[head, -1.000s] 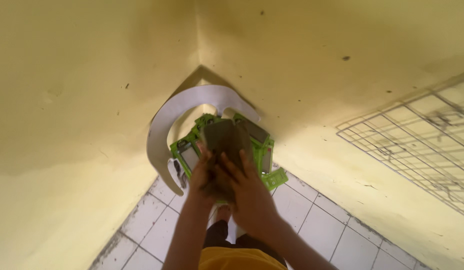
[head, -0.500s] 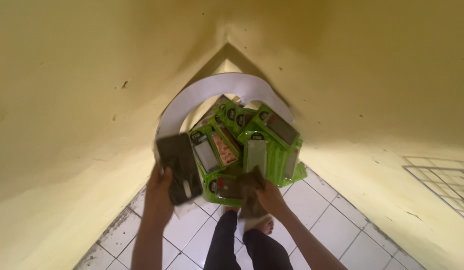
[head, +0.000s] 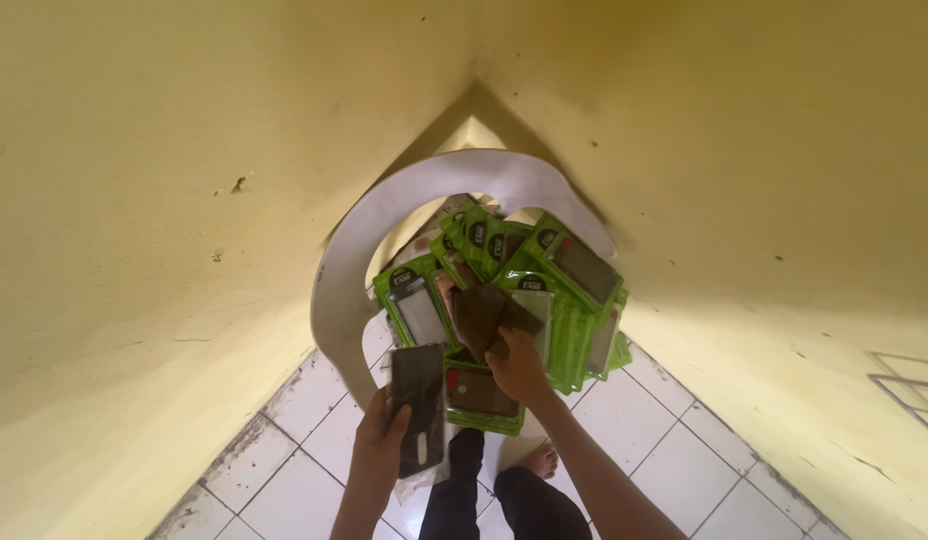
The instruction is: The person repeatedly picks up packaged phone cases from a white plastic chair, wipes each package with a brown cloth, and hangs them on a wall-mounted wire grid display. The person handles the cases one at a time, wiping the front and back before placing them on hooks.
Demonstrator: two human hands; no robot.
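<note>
My left hand (head: 377, 446) holds a dark flat phone case (head: 418, 408) upright by its lower edge, left of the pile. My right hand (head: 519, 368) grips another dark brownish case (head: 487, 314) over a heap of green packets (head: 544, 290) that hold phone cases. The packets lie stacked in a corner of the room, fanned out and overlapping. My legs in dark trousers and a bare foot (head: 536, 461) show below the hands.
A white curved ring-shaped object (head: 349, 270) leans in the corner behind and left of the packets. Yellow walls (head: 144, 200) meet at the corner. White floor tiles (head: 674, 440) lie below. A wire grid (head: 909, 390) sits at the right edge.
The two hands, together on the pile a second ago, have separated. My left hand has drawn a dark case off to the left, and more green packets are uncovered.
</note>
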